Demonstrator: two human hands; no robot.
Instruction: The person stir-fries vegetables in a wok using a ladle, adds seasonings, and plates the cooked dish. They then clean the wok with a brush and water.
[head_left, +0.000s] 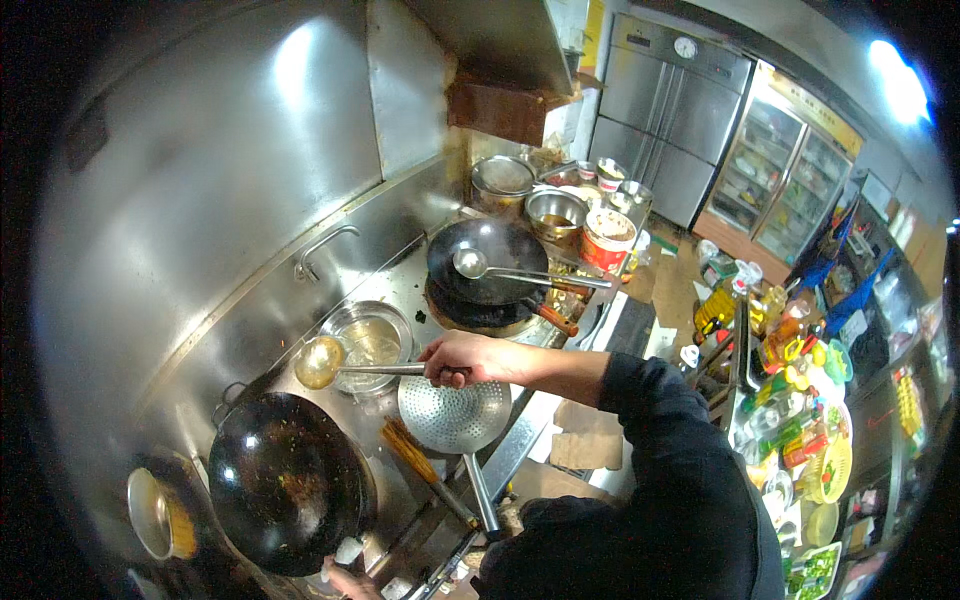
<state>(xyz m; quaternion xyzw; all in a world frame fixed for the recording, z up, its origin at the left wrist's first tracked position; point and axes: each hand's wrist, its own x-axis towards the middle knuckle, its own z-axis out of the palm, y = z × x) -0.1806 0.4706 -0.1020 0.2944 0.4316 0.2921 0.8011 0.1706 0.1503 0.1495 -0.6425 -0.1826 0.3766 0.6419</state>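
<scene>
My right hand (461, 360) grips the steel handle of a ladle (320, 363). The ladle's bowl hangs at the left rim of a steel basin (405, 330) that has cloudy liquid in it. Below that arm lies a perforated steel strainer (454, 416), its handle toward me. At the bottom edge my left hand (351, 583), partly cut off, is closed at the near rim of a large dark wok (289, 480), with a white cloth-like piece (348, 551) there. Brown residue and small bits cling to the wok's inside.
A bamboo wok brush (411, 450) lies beside the strainer. Stacked woks (480, 247) hold a second ladle (471, 263). Behind them stand a steel pot (555, 210) and a red-and-white tub (606, 240). A faucet (322, 251) juts from the wall. A yellow-sided container (159, 514) sits left.
</scene>
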